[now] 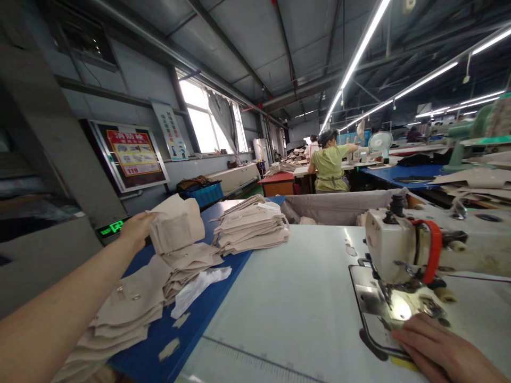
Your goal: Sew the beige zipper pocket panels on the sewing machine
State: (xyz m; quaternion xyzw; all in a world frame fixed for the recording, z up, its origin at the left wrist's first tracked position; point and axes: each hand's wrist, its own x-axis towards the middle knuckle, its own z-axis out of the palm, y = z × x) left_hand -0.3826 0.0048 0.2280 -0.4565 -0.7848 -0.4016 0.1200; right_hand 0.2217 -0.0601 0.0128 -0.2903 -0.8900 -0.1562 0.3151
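Left grip [138, 230] holds fabric [178, 223] above blue table [199, 315].

Left arm stretched forward-left, left hand [138, 230] curled in grip; right hand [433, 344] flat, palm down.

Layout around the sewing machine [403, 255]

It stands on the table [295, 298], with the right hand [435, 346] flat just before it. Well to its left lie a near stack [131, 308] and a far stack [251, 229], and the left hand [136, 229] holds a piece [178, 223] above the near stack. A bin [339, 205] sits behind it.
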